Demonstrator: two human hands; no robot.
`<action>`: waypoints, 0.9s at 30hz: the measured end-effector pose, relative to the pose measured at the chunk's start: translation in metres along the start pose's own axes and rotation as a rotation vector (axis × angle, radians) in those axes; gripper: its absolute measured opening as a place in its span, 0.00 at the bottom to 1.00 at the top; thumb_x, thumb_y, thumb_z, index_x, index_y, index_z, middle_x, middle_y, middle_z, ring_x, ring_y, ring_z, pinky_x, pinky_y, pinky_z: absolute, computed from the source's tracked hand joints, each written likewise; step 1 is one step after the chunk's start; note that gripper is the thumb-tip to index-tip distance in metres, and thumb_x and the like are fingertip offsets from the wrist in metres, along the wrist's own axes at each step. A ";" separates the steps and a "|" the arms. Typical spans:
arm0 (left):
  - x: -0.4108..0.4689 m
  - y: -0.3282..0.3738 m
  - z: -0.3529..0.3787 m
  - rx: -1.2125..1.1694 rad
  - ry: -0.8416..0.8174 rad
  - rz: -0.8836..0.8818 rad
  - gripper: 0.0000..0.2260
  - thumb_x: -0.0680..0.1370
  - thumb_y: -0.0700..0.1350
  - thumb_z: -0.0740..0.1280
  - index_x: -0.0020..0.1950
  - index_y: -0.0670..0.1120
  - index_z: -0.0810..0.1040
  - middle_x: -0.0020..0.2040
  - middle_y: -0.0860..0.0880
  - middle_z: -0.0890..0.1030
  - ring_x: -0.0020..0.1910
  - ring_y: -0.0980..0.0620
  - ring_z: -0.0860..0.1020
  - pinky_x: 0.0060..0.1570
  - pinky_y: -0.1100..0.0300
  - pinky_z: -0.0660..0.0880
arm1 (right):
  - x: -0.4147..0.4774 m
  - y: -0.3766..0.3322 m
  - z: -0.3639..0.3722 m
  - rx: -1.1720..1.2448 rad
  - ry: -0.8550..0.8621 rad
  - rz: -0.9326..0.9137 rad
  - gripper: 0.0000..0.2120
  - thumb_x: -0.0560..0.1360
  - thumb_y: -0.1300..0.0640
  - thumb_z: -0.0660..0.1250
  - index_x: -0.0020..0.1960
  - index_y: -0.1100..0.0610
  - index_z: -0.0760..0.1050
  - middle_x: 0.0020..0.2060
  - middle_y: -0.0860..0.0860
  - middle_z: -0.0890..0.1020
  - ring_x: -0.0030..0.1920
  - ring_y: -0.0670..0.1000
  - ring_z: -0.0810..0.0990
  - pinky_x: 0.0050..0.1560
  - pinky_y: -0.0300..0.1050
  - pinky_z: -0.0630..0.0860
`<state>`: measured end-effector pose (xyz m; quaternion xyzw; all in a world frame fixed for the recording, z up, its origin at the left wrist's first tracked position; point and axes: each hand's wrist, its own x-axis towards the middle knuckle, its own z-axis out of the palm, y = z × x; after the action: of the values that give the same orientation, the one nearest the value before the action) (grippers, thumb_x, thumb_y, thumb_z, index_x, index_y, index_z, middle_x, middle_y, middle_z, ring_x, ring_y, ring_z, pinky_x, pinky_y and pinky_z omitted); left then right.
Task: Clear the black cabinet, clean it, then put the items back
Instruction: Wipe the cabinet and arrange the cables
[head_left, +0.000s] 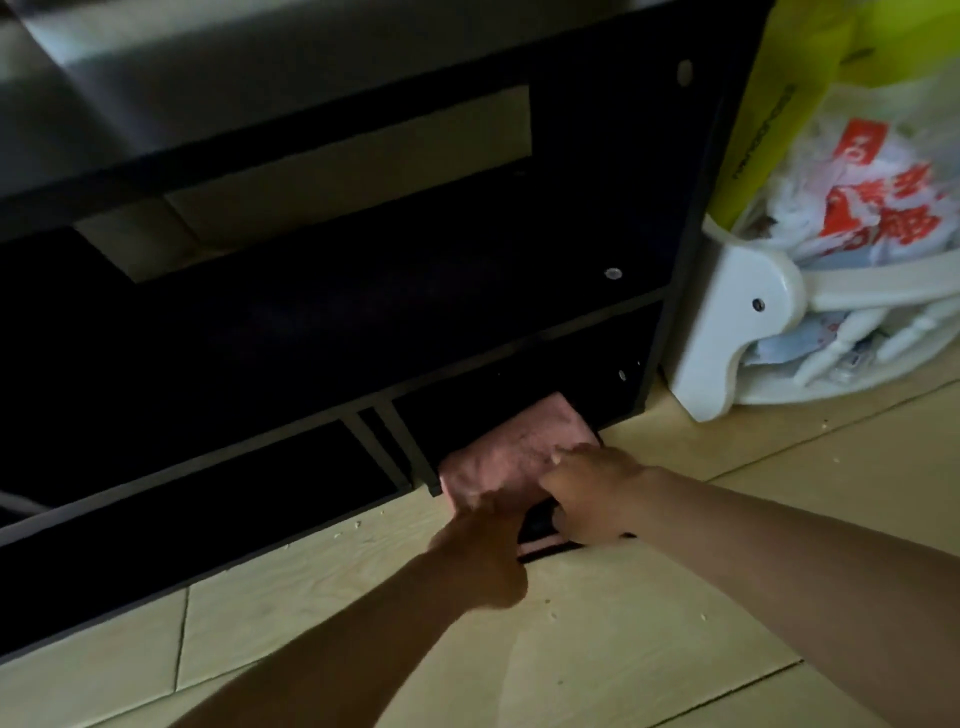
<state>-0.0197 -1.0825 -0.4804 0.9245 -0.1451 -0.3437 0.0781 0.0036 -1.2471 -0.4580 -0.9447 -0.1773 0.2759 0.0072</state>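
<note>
The cabinet (363, 322) shelves above lie open and bare. A pink cloth (509, 447) and both hands fill the bottom right compartment's mouth. A white plastic frame (727, 332) and bag (857, 208) crowd the cabinet's right side.

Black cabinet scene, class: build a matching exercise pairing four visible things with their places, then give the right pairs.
Things:
1. pink folded cloth
2. white plastic folding frame
3. yellow-green bag
4. pale crumbs

Places:
A. scattered on the wooden floor
B. behind the white printed plastic bag
C. in the black cabinet's lowest right opening
D. standing on the floor right of the cabinet

Pairs: 1-C, 2-D, 3-B, 4-A
</note>
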 end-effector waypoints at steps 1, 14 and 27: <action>-0.005 -0.002 -0.009 0.013 -0.048 -0.001 0.34 0.75 0.41 0.63 0.79 0.60 0.55 0.68 0.47 0.67 0.61 0.45 0.73 0.56 0.54 0.77 | -0.003 0.002 -0.009 0.010 -0.077 -0.008 0.15 0.78 0.51 0.62 0.62 0.55 0.75 0.60 0.56 0.75 0.58 0.57 0.76 0.50 0.46 0.74; 0.042 -0.003 -0.046 0.410 0.230 -0.129 0.36 0.81 0.39 0.62 0.81 0.38 0.41 0.77 0.36 0.62 0.74 0.37 0.65 0.71 0.46 0.64 | 0.054 0.032 -0.060 -0.065 -0.102 0.275 0.37 0.80 0.59 0.61 0.82 0.46 0.48 0.82 0.51 0.47 0.81 0.60 0.50 0.77 0.59 0.59; 0.002 -0.002 -0.050 -0.224 0.331 -0.099 0.10 0.78 0.41 0.65 0.58 0.46 0.71 0.54 0.45 0.73 0.52 0.43 0.76 0.48 0.55 0.75 | 0.003 0.050 -0.038 0.423 0.339 0.179 0.11 0.76 0.59 0.66 0.41 0.50 0.64 0.37 0.51 0.74 0.34 0.50 0.72 0.32 0.46 0.65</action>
<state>0.0151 -1.0792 -0.4452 0.9599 -0.0458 -0.2047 0.1862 0.0428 -1.2897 -0.4331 -0.9668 -0.0277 0.1442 0.2093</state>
